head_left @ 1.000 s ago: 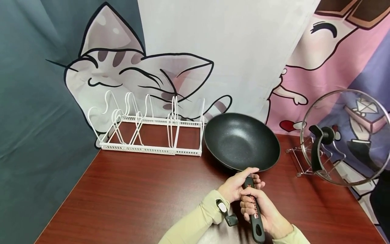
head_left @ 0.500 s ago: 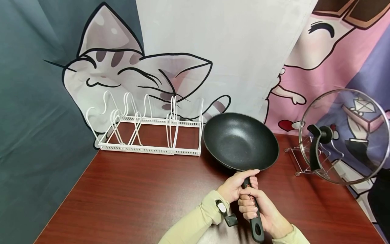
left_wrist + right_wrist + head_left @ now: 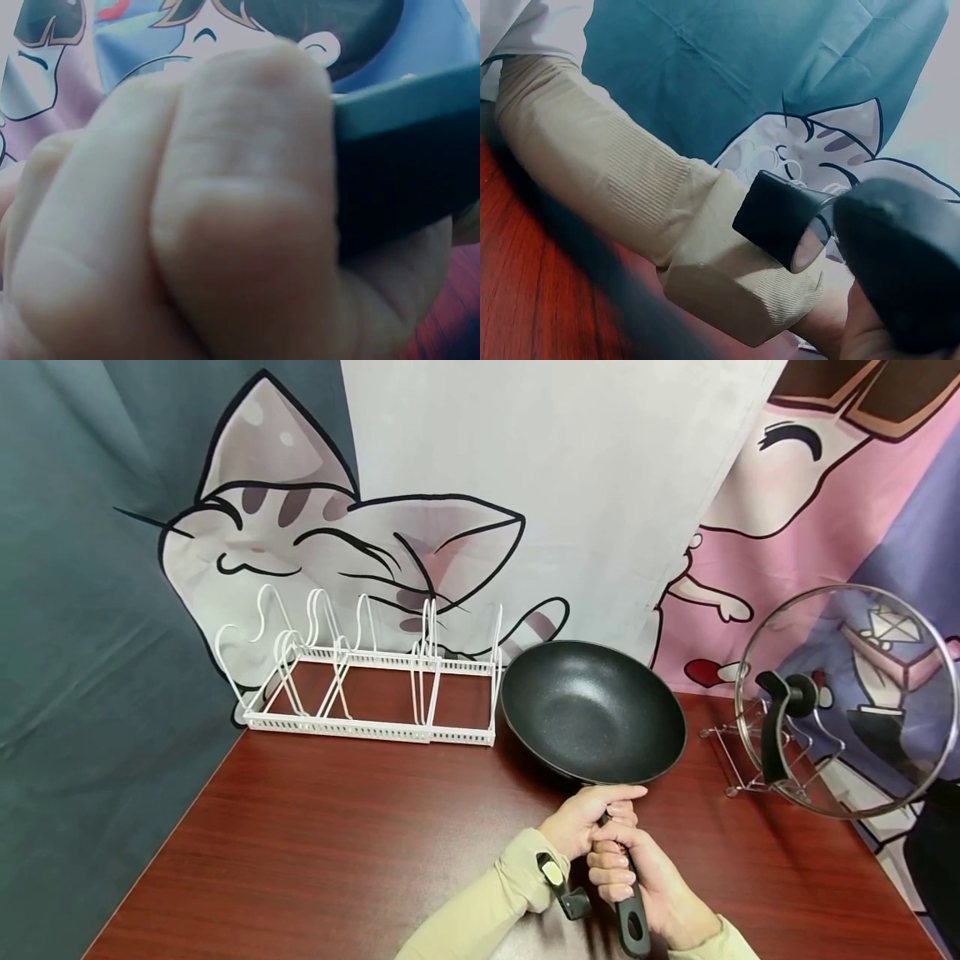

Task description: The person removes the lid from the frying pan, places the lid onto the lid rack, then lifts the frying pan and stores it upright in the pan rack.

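In the head view a deep black frying pan [image 3: 592,714] rests on the table, its bowl to the back and its handle [image 3: 633,914] toward the person. My left hand [image 3: 588,818] holds the handle close to the bowl, thumb stretched across just below the rim. Lower down, my right hand [image 3: 648,877] grips the same handle, fingers curled round it; the handle's end with its hole sticks out below. Curled fingers [image 3: 247,195] and the dark handle fill much of the left wrist view. The right wrist view shows the blurred handle end [image 3: 900,262] before the left sleeve [image 3: 630,165].
A white wire rack [image 3: 375,731] with upright dividers stands left of the pan, close beside it. On the right, a glass lid [image 3: 862,693] with a black handle leans upright in a small wire stand [image 3: 732,792]. A printed cloth [image 3: 585,527] hangs behind the table [image 3: 337,843].
My left fingers have closed further over the handle and its thumb has tipped flatter, sliding slightly back from the rim. The handle's red print is now mostly covered. The pan has stayed in place.
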Motion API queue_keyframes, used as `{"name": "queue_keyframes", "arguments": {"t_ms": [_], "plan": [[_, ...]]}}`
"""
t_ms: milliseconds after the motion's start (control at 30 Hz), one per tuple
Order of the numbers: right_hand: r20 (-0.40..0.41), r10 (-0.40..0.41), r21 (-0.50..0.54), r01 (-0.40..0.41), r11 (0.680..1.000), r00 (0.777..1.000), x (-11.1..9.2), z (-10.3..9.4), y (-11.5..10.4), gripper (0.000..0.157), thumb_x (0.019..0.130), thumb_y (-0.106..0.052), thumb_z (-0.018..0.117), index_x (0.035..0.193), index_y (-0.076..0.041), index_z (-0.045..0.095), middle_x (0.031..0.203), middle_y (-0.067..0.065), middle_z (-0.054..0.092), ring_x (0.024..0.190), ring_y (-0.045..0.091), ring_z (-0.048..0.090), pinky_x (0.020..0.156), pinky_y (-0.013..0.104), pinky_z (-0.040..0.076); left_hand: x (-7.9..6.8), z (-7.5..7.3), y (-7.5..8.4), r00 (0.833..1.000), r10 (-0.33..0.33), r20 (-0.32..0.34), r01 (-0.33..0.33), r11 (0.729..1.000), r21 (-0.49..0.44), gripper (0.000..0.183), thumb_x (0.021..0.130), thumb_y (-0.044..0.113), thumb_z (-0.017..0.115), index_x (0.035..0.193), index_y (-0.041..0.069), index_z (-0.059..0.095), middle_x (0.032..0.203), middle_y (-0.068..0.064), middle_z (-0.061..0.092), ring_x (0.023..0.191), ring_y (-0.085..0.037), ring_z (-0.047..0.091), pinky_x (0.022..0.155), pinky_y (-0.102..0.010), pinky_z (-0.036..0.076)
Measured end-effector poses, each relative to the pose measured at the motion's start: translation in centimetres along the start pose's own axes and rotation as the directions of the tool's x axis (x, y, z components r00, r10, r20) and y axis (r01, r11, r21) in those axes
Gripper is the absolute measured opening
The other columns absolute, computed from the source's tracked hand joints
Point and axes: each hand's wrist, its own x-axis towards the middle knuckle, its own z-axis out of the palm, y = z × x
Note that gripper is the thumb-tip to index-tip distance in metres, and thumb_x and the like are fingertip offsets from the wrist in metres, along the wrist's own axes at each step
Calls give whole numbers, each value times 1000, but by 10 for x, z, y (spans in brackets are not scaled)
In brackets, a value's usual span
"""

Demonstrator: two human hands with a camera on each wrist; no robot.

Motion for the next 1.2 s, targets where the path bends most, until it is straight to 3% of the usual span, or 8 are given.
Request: {"name": "queue_keyframes", "arguments": {"t_ms": [300, 500, 667, 800, 1033, 1200], "plan": [[-25, -19, -8, 18, 1000, 1000, 2, 3, 3, 27, 81, -19, 21, 55, -18, 24, 50, -10, 16, 38, 0, 19, 37, 13, 25, 1, 1, -1, 997, -1, -73, 3, 1000, 18, 34, 76, 10, 54, 48, 19, 36, 46, 11, 29, 40, 2, 27, 40, -11, 20], [-9, -51, -26, 51, 998, 999, 3, 5, 2, 28, 82, -18, 16, 56, -18, 25, 51, -10, 18, 39, -1, 20, 37, 13, 24, 1, 2, 1, 998, -20, -57, 21, 1000, 3, 33, 75, 8, 52, 48, 19, 35, 46, 11, 28, 40, 2, 26, 39, -11, 18], [-59, -19, -5, 19, 1000, 998, 3, 10, 0, 28, 81, -18, 19, 54, -18, 25, 50, -9, 15, 38, 0, 22, 36, 14, 27, -1, 5, 3, 998, -27, -49, 25, 999, -41, 33, 76, 6, 50, 49, 18, 36, 46, 11, 29, 41, 3, 26, 40, -10, 17], [-48, -32, -31, 30, 999, 998, 2, 12, 0, 29, 82, -17, 17, 55, -18, 26, 50, -9, 16, 38, 0, 21, 37, 13, 27, -3, 7, 5, 998, -42, -36, 40, 997, -60, 34, 77, 6, 48, 48, 18, 35, 46, 11, 29, 41, 3, 25, 40, -10, 16], [-54, -22, 2, 22, 1000, 998, 0, 15, -1, 28, 82, -19, 18, 55, -18, 27, 50, -9, 17, 38, 0, 22, 37, 14, 28, -5, 10, 7, 995, -97, 39, 102, 985, -141, 36, 80, 8, 45, 48, 19, 32, 47, 13, 25, 41, 4, 23, 41, -8, 13], [-74, -14, -14, 13, 1000, 997, -1, 17, -1, 28, 81, -18, 18, 55, -18, 28, 50, -9, 16, 38, 0, 22, 37, 14, 27, -6, 11, 6, 993, -100, 59, 107, 985, -138, 36, 80, 9, 44, 49, 19, 30, 46, 13, 24, 38, 3, 24, 41, -9, 14]]}}
